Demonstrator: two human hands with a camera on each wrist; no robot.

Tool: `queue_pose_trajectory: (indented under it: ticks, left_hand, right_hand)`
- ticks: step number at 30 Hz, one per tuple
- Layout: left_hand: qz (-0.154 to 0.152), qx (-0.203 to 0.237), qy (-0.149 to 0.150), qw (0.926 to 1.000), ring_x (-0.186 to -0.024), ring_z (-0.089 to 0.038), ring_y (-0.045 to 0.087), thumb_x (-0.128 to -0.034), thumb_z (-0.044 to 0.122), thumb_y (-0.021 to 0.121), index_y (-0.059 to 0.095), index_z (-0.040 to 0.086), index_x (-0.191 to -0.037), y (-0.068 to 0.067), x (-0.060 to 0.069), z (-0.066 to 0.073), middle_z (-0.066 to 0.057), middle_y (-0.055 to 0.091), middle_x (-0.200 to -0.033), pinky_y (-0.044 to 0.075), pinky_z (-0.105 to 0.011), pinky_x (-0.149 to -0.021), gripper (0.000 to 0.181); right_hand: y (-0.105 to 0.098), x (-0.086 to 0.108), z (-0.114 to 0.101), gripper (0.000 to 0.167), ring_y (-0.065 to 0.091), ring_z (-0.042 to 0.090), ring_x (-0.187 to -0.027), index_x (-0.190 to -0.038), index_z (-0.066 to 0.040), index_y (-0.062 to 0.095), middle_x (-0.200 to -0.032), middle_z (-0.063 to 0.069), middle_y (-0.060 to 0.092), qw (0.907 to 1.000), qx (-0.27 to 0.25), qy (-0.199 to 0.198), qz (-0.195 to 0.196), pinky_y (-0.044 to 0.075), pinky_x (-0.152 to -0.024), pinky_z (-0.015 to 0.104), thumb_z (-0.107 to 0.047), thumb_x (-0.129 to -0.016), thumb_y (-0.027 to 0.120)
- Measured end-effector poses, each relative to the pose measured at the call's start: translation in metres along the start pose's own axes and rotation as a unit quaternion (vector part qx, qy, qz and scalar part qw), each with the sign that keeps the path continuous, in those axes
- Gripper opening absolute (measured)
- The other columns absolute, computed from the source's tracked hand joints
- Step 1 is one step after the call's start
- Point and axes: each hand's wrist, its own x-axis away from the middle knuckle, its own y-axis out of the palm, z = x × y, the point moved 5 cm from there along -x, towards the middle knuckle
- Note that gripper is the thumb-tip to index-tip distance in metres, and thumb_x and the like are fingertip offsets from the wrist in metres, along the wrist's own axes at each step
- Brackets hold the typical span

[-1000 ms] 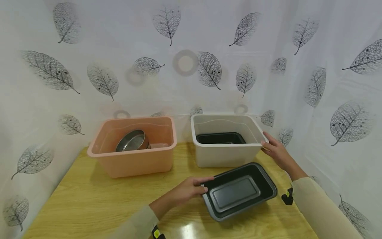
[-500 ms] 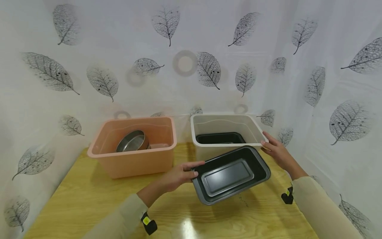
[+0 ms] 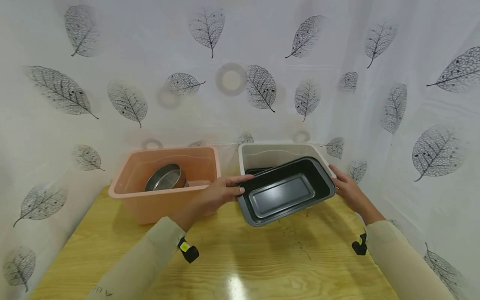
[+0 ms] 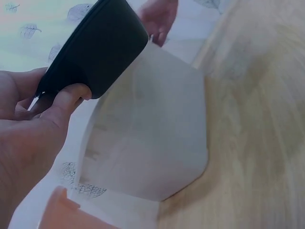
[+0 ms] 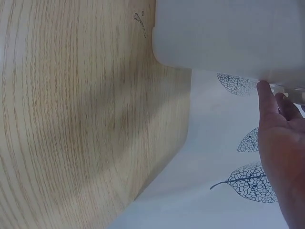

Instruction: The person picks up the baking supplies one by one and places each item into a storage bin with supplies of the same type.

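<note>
My left hand [image 3: 215, 196] pinches one short end of a dark loaf pan [image 3: 283, 195], thumb against its outer side in the left wrist view. The pan is raised off the table and tilted, its hollow facing me, in front of the white bin [image 3: 275, 155]. It covers most of the bin's front. Inside that bin a second dark pan [image 3: 256, 171] shows only as a strip. My right hand [image 3: 349, 192] grips the bin's rim at the right front corner. In the right wrist view the thumb touches the wall [image 5: 228, 38] below the rim.
A peach bin [image 3: 165, 210] stands to the left on the wooden table [image 3: 262, 258], with a round metal tin [image 3: 165, 178] leaning in it. A leaf-patterned curtain [image 3: 232, 116] hangs close behind both bins and along the right side.
My left hand has lifted the loaf pan from low over the table, up and slightly left, to in front of the white bin's opening. The right hand has stayed at the bin's rim.
</note>
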Motion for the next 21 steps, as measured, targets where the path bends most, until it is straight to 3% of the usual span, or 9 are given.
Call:
queue_pose_trajectory:
  ticks: [3, 5, 7, 9, 13, 17, 21]
  left_hand:
    - [0.003, 0.002, 0.004, 1.0000, -0.115, -0.019, 0.063, -0.1024, 0.001, 0.053, 0.044, 0.008, -0.153, -0.009, -0.009, 0.008, -0.019, 0.046, -0.153, 0.056, -0.032, -0.096, 0.052]
    - [0.002, -0.008, 0.007, 0.9999, -0.116, -0.019, 0.062, -0.1030, 0.001, 0.051, 0.043, 0.008, -0.153, -0.015, -0.015, 0.012, -0.017, 0.044, -0.155, 0.056, -0.034, -0.098, 0.052]
    - [0.006, -0.025, 0.005, 0.9997, -0.116, -0.018, 0.061, -0.1032, 0.001, 0.051, 0.044, 0.010, -0.153, -0.020, -0.021, 0.017, -0.012, 0.038, -0.160, 0.054, -0.038, -0.102, 0.052]
    - [0.011, -0.059, -0.002, 0.9982, -0.123, -0.016, 0.056, -0.1034, 0.003, 0.052, 0.045, 0.014, -0.153, -0.025, -0.026, 0.022, -0.007, 0.032, -0.164, 0.050, -0.042, -0.107, 0.051]
    - [0.023, -0.091, -0.014, 0.9955, -0.140, -0.021, 0.044, -0.1036, 0.005, 0.053, 0.048, 0.019, -0.152, -0.035, -0.036, 0.031, -0.002, 0.022, -0.168, 0.042, -0.048, -0.114, 0.051]
    - [0.033, -0.085, -0.020, 0.9956, -0.149, -0.024, 0.034, -0.1042, 0.004, 0.052, 0.048, 0.020, -0.151, -0.044, -0.048, 0.040, -0.002, 0.022, -0.168, 0.039, -0.048, -0.117, 0.050]
    - [0.039, -0.096, -0.021, 0.9944, -0.143, -0.022, 0.043, -0.1050, 0.005, 0.050, 0.047, 0.020, -0.152, -0.051, -0.062, 0.049, -0.013, 0.031, -0.162, 0.040, -0.046, -0.116, 0.050]
  right_hand:
    - [0.001, -0.001, 0.000, 0.071, 0.040, -0.002, -0.140, -0.162, -0.009, 0.002, -0.168, 0.020, -0.007, 1.0000, 0.006, 0.004, -0.001, 0.049, -0.093, 0.009, -0.025, -0.109, 0.047]
    - [0.002, -0.001, 0.000, 0.072, 0.021, 0.014, -0.153, -0.163, -0.010, 0.002, -0.169, 0.016, -0.011, 1.0000, 0.008, 0.005, -0.004, 0.049, -0.095, 0.010, -0.026, -0.109, 0.047]
    - [0.002, 0.000, 0.001, 0.073, 0.005, 0.031, -0.156, -0.163, -0.012, 0.001, -0.168, 0.014, -0.015, 0.9999, 0.006, 0.009, -0.006, 0.048, -0.097, 0.010, -0.025, -0.109, 0.047]
    - [0.002, 0.000, 0.000, 0.073, 0.000, 0.041, -0.153, -0.163, -0.013, 0.000, -0.167, 0.016, -0.018, 0.9999, 0.009, 0.009, -0.005, 0.047, -0.098, 0.011, -0.025, -0.109, 0.047]
    - [0.001, 0.001, 0.000, 0.073, 0.000, 0.044, -0.152, -0.163, -0.014, 0.000, -0.167, 0.017, -0.019, 0.9998, 0.017, 0.014, -0.002, 0.047, -0.097, 0.011, -0.026, -0.109, 0.047]
    - [0.001, 0.001, 0.000, 0.074, 0.001, 0.044, -0.152, -0.163, -0.013, -0.002, -0.166, 0.018, -0.020, 0.9998, 0.009, 0.015, -0.003, 0.047, -0.098, 0.013, -0.024, -0.109, 0.047]
    - [0.001, 0.000, 0.001, 0.073, 0.003, 0.045, -0.152, -0.162, -0.012, -0.003, -0.166, 0.019, -0.019, 0.9999, 0.007, 0.015, -0.004, 0.047, -0.100, 0.015, -0.023, -0.109, 0.046]
